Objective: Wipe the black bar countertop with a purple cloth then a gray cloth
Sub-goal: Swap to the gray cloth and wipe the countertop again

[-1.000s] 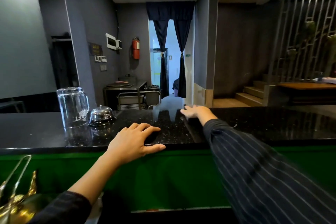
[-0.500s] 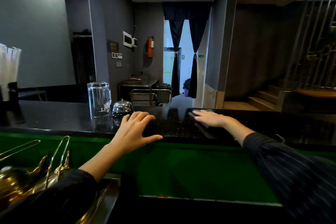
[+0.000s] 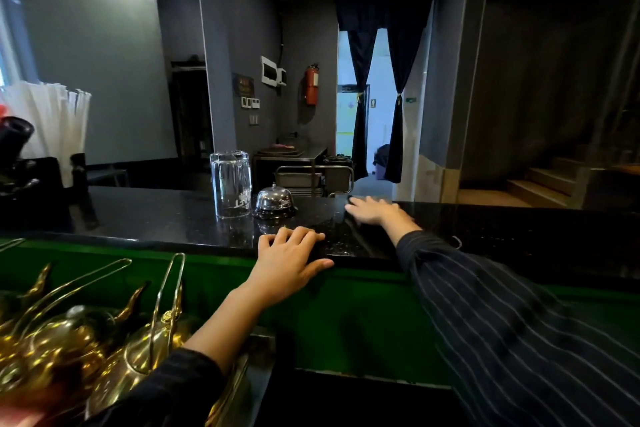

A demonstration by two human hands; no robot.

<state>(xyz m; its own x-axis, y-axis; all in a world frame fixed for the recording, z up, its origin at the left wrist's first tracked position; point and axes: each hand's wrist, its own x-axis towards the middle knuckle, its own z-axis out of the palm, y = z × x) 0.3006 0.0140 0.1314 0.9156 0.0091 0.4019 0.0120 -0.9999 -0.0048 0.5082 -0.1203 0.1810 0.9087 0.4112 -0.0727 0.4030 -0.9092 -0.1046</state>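
Two hands on the black bar surface (image 3: 156,215). Our left hand (image 3: 289,258) is planted at the near edge, fingers (image 3: 294,236) spread flat on top, thumb hooked over the lip, gripping nothing; looks like bracing. Our right hand (image 3: 372,211) is reached out toward the far edge, palm down, fingers flat and together, pressing on a dark cloth (image 3: 360,229) that lies flat on the stone. The cloth is nearly the same tone as the surface, so we cannot tell whether it is the purple or the gray one. Not pinched, just held under the palm.

Step in hand, our read: mid-wipe, a stroke just right of the call bell (image 3: 274,203) and the upturned glass mug (image 3: 231,184), which stand touching or nearly so.

Next move calls for steady downward pressure and a clean sweep. Going left means steering around the bell and the mug or lifting them, since the mug could tip if clipped. The stretch to the right looks open. The second cloth is not in view.
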